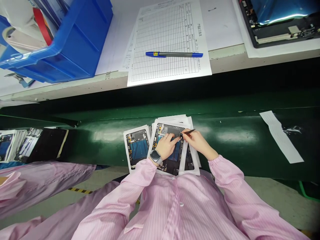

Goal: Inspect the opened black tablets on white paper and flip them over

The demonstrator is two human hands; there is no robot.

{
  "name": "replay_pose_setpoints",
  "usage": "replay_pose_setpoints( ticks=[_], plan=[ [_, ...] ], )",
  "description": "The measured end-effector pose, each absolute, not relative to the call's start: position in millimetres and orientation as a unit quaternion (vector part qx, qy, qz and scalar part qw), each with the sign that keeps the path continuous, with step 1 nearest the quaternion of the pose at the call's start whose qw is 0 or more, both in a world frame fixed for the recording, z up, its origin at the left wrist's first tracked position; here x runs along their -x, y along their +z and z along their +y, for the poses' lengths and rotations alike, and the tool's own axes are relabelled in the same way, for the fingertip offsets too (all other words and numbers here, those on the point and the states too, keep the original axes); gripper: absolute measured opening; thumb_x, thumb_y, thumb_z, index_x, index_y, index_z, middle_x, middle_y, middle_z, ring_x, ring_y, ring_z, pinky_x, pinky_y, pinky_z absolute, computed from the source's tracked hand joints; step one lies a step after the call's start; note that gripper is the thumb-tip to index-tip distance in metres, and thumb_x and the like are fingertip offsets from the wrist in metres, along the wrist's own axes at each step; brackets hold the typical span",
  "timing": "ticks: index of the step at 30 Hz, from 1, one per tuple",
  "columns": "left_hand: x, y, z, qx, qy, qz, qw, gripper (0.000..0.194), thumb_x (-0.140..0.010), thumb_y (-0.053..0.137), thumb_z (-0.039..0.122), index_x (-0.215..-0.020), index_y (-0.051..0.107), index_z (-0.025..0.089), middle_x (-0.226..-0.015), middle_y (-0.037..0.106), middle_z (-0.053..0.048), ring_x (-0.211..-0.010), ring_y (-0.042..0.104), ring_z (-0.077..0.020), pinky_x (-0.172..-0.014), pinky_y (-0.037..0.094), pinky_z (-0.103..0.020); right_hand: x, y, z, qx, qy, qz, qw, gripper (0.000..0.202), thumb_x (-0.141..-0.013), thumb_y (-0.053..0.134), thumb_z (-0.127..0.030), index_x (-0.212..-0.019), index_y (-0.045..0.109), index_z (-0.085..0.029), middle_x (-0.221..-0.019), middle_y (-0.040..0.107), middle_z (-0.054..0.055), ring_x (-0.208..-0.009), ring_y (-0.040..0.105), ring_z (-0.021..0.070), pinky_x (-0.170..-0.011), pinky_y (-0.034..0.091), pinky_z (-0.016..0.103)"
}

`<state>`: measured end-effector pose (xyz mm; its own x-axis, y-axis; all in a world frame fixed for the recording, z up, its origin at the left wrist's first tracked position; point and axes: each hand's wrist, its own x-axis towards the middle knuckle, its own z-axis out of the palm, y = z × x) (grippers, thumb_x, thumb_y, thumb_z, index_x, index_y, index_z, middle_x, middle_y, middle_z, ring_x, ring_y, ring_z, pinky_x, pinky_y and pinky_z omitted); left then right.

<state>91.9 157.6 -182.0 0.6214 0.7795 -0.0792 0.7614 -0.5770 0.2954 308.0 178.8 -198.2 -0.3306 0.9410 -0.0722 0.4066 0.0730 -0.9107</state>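
Note:
An opened tablet (pixel 175 156) with its dark insides and blue battery showing lies on a white sheet on the green conveyor belt (pixel 237 140). My left hand (pixel 166 145), with a watch at the wrist, presses down on the tablet's upper part, forefinger stretched to the right. My right hand (pixel 197 140) holds a thin dark tool (pixel 188 132) like a pen, its tip touching the tablet's top right corner beside the left forefinger. A second opened tablet (pixel 137 148) lies just to the left on its own sheet.
On the white shelf behind the belt are a printed form (pixel 167 36) with a blue pen (pixel 174 54), a blue bin (pixel 72 40) and another opened device (pixel 282 23). A white strip (pixel 280 135) lies on the belt at right. A neighbour's pink sleeve (pixel 37 180) and stacked tablets (pixel 15 143) are at left.

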Motion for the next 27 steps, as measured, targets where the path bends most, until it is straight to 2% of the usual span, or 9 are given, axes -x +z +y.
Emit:
replay_pose_setpoints(
  ticks=[12,18,27],
  plan=[
    [-89.2,-184.0,156.7,-0.886,0.052,0.433,0.155,0.042,-0.096,0.042,0.014,-0.135,0.056,0.023,-0.121,0.056,-0.01,-0.11,0.052,-0.0269,-0.091,0.053,-0.04,-304.7,-202.2,175.0,0.511,0.499,-0.622,0.321,0.027,-0.103,0.059,-0.041,-0.105,0.067,-0.016,-0.082,0.067,0.0,-0.066,0.066,0.0148,-0.063,0.057,0.031],
    [-89.7,-185.6,157.1,-0.886,0.061,0.432,0.157,0.04,-0.097,0.042,0.015,-0.133,0.057,0.022,-0.12,0.057,-0.01,-0.11,0.052,-0.0271,-0.092,0.053,-0.04,-302.1,-202.5,173.6,0.523,0.505,-0.604,0.326,0.024,-0.102,0.061,-0.039,-0.103,0.067,-0.016,-0.085,0.068,0.0,-0.068,0.066,0.0148,-0.064,0.057,0.031],
    [-90.4,-182.9,157.6,-0.885,0.058,0.433,0.162,0.04,-0.096,0.041,0.014,-0.133,0.056,0.021,-0.121,0.058,-0.01,-0.11,0.053,-0.0263,-0.095,0.052,-0.04,-300.4,-202.6,173.8,0.522,0.521,-0.583,0.34,0.024,-0.102,0.06,-0.039,-0.102,0.067,-0.016,-0.078,0.066,-0.002,-0.062,0.063,0.0132,-0.061,0.056,0.029]
  ],
)
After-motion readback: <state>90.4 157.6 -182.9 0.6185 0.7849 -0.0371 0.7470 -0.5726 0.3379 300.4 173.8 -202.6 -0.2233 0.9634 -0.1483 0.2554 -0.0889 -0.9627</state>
